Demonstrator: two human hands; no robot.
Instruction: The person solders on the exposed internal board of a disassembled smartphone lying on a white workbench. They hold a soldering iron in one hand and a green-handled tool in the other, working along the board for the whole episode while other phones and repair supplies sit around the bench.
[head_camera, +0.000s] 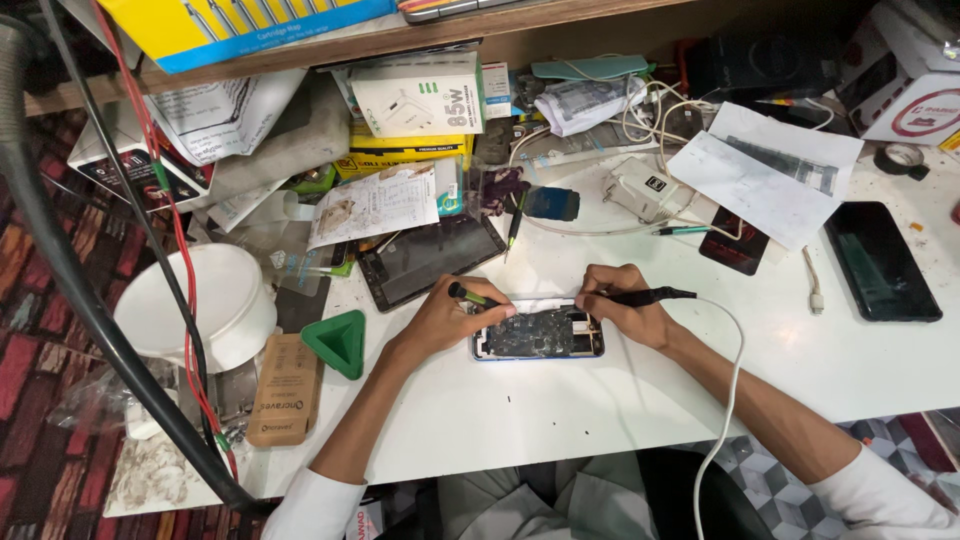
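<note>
The opened phone lies face down near the front edge of the white desk, its back off and the board and parts bare. The person's left hand rests on the phone's left end, fingers closed around a small green-handled screwdriver whose tip points into the top left corner of the case. The right hand sits at the phone's right end, fingers pinched like a pen grip around a black corded tool, its white cable looping off over the front edge of the desk. To my eye the work goes best with both wrists planted on the desk, the phone pinned flat, and each tip kept low and steady so it does not skid across the board. Just behind the phone lies a dark tablet with a cracked look, close enough to crowd the left hand. A green triangular pick lies to the left, a white bowl beyond it, and a black phone well apart toward the right edge. Boxes, papers and white cables clutter the back edge.
</note>
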